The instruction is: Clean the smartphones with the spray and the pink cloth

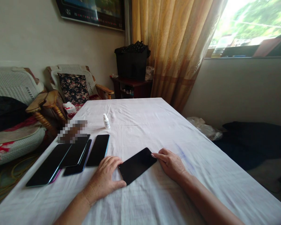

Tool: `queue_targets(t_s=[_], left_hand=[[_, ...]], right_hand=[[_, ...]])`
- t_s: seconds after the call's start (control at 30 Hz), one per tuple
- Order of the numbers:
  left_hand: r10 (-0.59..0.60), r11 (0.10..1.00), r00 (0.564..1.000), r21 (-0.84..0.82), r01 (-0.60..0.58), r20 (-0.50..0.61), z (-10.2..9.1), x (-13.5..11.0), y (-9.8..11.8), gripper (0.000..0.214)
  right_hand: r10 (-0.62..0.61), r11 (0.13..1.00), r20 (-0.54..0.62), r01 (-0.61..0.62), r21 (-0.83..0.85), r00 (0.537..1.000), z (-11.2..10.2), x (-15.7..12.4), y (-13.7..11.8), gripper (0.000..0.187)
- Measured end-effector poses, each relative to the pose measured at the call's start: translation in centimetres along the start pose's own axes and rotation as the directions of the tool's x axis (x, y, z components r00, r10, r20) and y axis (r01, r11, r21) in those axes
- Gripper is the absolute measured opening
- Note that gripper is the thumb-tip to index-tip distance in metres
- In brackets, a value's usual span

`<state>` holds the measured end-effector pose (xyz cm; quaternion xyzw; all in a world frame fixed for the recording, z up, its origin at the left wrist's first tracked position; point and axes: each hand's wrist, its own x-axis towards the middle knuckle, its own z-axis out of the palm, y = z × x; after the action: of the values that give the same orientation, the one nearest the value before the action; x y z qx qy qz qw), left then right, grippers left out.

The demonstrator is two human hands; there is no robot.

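A black-screened smartphone (138, 165) lies at a slant on the white tablecloth in front of me, screen up. My left hand (107, 175) grips its left end, with the thumb at the near corner and the fingers at the far one. At the opposite end, the fingertips of my right hand (169, 161) are pinched together at the phone's edge. A pale spot shows at those fingertips, too small to make out. Beyond my left hand lies another dark phone (98, 150) with a blue edge. Further left, several phones (50, 165) and larger dark slabs overlap in a pile.
A small white bottle (106, 121) stands upright on the cloth-covered table (140, 115). Behind the pile is a blurred-out patch (72, 131). Armchairs (70, 81) stand along the left wall. A black box (132, 64) sits on a cabinet beside the curtain (173, 47).
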<state>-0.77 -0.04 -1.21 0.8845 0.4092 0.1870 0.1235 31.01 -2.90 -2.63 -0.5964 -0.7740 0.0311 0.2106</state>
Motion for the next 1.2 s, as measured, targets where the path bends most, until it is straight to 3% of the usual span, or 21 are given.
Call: queue_targets(t_s=[0.2, 0.53, 0.7, 0.9, 1.2], left_hand=[[-0.006, 1.000, 1.000, -0.011, 0.006, 0.003, 0.0, 0.0, 0.0, 0.057], [-0.024, 1.000, 0.999, 0.016, 0.024, -0.032, 0.4, 0.0, 0.5, 0.060], [-0.032, 0.999, 0.995, 0.020, 0.034, -0.093, 1.2, 0.0, 1.1, 0.057], [-0.052, 0.998, 0.987, 0.026, 0.056, -0.149, 1.9, -0.2, 1.4, 0.056], [-0.097, 0.994, 0.984, 0.031, 0.103, -0.148, 1.7, 0.1, 2.4, 0.058]], right_hand=[[0.001, 0.998, 0.027, 0.001, -0.056, 1.000, -0.4, -1.8, 0.0, 0.040], [-0.006, 0.987, 0.160, 0.032, -0.157, 0.987, -1.0, -1.6, -3.8, 0.043], [0.085, 0.983, 0.127, -0.063, -0.174, 0.988, -1.1, -1.4, -3.6, 0.039], [-0.014, 0.987, 0.193, 0.045, -0.157, 0.981, -0.8, -1.3, -5.1, 0.044], [0.026, 0.982, 0.080, -0.010, -0.190, 0.996, -0.1, -1.0, -3.5, 0.041]])
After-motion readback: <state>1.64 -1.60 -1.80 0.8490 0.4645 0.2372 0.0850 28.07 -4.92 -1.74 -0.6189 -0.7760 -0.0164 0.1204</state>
